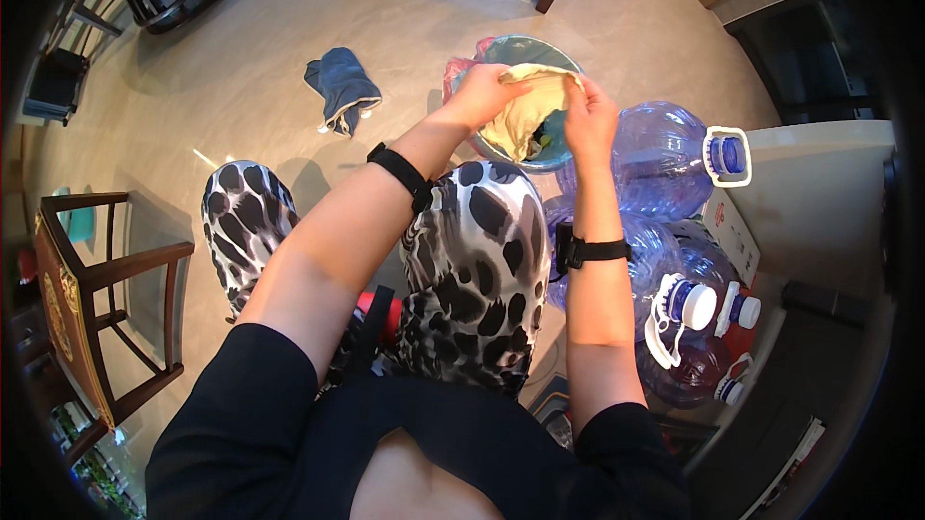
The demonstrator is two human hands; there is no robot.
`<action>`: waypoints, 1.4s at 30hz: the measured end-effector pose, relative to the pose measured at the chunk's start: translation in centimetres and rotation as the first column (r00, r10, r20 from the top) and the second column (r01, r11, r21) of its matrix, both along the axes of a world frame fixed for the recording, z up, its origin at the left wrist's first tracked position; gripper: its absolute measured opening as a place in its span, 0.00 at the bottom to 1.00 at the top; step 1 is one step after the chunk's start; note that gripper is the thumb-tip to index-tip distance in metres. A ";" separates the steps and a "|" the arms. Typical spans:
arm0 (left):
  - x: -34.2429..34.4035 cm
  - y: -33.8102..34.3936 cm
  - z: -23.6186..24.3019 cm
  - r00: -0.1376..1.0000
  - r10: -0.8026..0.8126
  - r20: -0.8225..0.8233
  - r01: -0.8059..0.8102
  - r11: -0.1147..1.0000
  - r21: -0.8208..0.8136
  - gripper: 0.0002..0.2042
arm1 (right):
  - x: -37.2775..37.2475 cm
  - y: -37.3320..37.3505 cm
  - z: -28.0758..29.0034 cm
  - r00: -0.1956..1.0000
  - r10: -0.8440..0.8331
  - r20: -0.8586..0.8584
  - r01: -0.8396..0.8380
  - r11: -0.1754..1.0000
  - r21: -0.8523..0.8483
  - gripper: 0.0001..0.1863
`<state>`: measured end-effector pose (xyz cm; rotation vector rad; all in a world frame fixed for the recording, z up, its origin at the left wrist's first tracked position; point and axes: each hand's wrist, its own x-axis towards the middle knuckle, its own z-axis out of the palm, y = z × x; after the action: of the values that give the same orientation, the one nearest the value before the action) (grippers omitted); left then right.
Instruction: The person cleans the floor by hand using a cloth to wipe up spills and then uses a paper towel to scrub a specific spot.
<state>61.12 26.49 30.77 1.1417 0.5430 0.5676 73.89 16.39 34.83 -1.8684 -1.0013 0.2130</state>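
Only one view is given. It is taken from the person's head and is pointed straight down. The arms are seen coming in from the lower edge, close to the camera. The floor [241, 67] is seen farther below. Straight lines are bent near the round, dark rim.

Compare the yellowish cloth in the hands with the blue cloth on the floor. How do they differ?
The yellowish cloth is held up by the left hand and right hand over a round bin; the blue cloth lies crumpled on the floor, untouched. The yellowish cloth is pale and spread open, the blue cloth dark and bunched. Both are soft fabric.
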 end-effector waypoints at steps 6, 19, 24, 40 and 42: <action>-0.9 1.2 -2.5 0.918 0.169 -0.359 0.034 0.867 0.496 0.10 | 2.0 -0.1 2.0 0.912 -0.176 0.371 0.168 0.984 0.053 0.11; -3.1 1.4 1.5 0.923 0.025 -0.383 0.192 0.834 0.517 0.22 | 1.8 -2.4 0.1 0.723 0.301 0.621 -0.108 0.938 -0.329 0.07; -8.8 5.5 6.5 0.885 0.020 -0.465 0.320 0.699 0.639 0.21 | 0.6 -3.1 0.9 0.879 0.344 0.330 -0.183 0.882 -0.434 0.10; -36.9 1.7 23.7 0.744 0.452 -0.491 0.199 0.553 0.809 0.21 | -7.2 3.5 14.1 0.891 0.454 0.006 -0.453 0.889 0.061 0.14; -40.9 1.1 23.5 0.755 0.464 -0.463 0.132 0.584 0.801 0.22 | -10.5 5.5 16.6 0.822 0.569 0.037 -0.570 0.819 0.069 0.16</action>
<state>20.27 27.56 54.22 2.2374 1.0688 0.6092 63.42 21.85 51.48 -1.4533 -1.5449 0.5074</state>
